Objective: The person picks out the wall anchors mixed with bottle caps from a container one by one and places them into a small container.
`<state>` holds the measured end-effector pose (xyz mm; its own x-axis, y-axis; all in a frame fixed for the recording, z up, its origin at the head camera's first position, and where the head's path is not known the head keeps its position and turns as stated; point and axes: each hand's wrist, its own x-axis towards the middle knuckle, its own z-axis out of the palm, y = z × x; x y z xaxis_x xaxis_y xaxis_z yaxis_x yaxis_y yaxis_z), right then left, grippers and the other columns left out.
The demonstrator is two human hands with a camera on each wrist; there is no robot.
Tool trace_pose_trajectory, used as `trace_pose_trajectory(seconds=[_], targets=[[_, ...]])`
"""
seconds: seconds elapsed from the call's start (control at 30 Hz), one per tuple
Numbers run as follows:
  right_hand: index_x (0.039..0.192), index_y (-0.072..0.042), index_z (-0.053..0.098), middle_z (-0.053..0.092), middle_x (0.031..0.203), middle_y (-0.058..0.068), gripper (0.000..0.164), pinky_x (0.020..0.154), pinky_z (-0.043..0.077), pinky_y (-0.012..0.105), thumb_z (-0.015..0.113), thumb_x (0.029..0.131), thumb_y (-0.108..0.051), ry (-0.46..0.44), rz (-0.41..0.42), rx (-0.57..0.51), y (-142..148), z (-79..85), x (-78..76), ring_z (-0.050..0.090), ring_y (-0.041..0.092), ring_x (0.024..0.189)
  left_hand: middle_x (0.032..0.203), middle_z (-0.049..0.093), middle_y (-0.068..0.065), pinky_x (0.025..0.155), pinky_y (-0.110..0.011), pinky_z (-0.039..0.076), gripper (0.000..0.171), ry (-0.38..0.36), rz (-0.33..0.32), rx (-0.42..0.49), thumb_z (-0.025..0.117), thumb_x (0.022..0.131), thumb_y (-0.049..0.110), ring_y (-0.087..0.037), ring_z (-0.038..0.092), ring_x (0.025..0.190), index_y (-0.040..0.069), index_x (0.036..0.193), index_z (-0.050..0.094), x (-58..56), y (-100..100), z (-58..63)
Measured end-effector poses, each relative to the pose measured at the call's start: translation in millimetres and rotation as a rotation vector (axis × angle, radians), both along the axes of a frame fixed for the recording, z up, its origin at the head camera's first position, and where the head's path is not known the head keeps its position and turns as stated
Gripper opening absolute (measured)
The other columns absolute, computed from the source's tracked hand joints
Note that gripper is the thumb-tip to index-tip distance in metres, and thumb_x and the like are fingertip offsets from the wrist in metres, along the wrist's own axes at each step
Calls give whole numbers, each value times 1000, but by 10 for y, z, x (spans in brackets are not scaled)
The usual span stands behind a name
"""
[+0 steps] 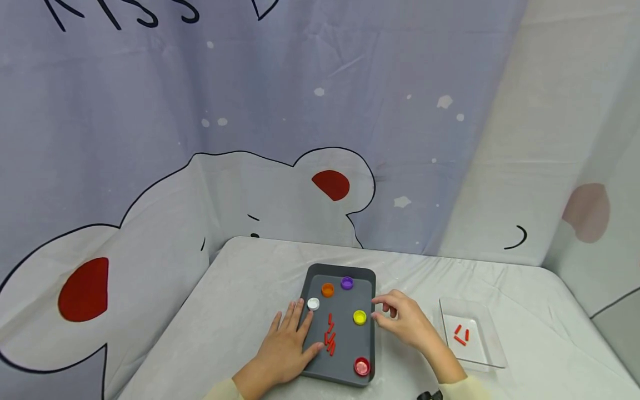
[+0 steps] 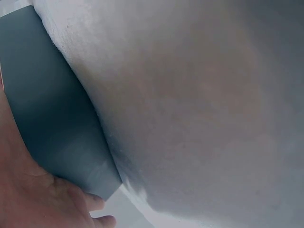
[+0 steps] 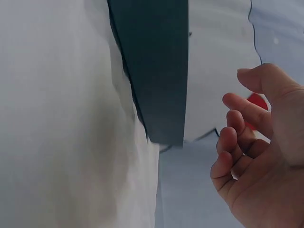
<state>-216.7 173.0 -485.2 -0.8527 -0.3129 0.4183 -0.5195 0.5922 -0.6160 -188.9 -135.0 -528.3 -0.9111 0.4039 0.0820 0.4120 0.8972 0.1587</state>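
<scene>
A grey tray (image 1: 345, 347) lies on the white cloth. My left hand (image 1: 284, 350) rests on its left edge with straight, spread fingers. Several short red sticks (image 1: 332, 348) lie in a loose column beside that hand. Around them on the tray are small round caps: white (image 1: 313, 304), orange (image 1: 327, 290), purple (image 1: 347, 283), yellow (image 1: 359, 317) and red (image 1: 362, 366). My right hand (image 1: 405, 319) is at the tray's right edge, near the yellow cap. In the right wrist view, its thumb and loosely bent fingers (image 3: 228, 142) stand apart, holding nothing.
To the right of the right hand stands a clear plastic box (image 1: 492, 339), with 3 red sticks (image 1: 460, 340) inside. Beyond the table hangs a printed curtain (image 1: 280, 111) with a bear drawing. A small black object (image 1: 430, 395) shows at the bottom by the right sleeve.
</scene>
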Motion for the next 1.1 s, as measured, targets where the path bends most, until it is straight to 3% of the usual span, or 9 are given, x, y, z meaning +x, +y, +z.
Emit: trace_pose_trajectory(seconds=[0.2, 0.47, 0.7, 0.87, 1.1], targets=[[102, -8, 76, 56, 80, -1, 21, 60, 42, 21, 81, 82, -12, 10, 19, -12, -222, -54, 118, 51, 13, 69, 167, 19, -19, 119, -62, 19, 80, 7, 0, -7, 39, 100, 67, -38, 18, 154, 10, 156, 41, -4, 4, -8], [104, -13, 76, 60, 88, 0, 22, 64, 44, 22, 82, 84, -18, -84, -3, 25, -447, -93, 267, 52, 12, 71, 166, 20, -20, 118, -62, 20, 78, -1, -3, -5, 42, 101, 64, -39, 20, 153, 9, 155, 42, 18, 17, 47], [99, -14, 78, 60, 85, -7, 22, 71, 38, 30, 83, 82, -27, -11, -60, 145, -618, -141, 366, 56, 8, 81, 166, 20, -21, 119, -62, 20, 77, -21, -3, -11, 40, 102, 63, -40, 19, 153, 8, 155, 41, 31, 28, 118], [96, -17, 78, 59, 83, -8, 23, 71, 35, 30, 86, 79, -30, 37, -63, 212, -687, -188, 375, 52, 4, 80, 166, 20, -21, 118, -62, 20, 77, -13, -10, -11, 42, 101, 63, -40, 21, 153, 7, 155, 42, 34, 29, 103], [98, -17, 81, 59, 84, -8, 29, 71, 33, 29, 86, 78, -38, 10, 1, 294, -719, -206, 313, 50, 6, 82, 166, 21, -21, 118, -62, 20, 77, -13, -10, -12, 42, 101, 63, -40, 20, 153, 8, 155, 42, 24, 23, 84]])
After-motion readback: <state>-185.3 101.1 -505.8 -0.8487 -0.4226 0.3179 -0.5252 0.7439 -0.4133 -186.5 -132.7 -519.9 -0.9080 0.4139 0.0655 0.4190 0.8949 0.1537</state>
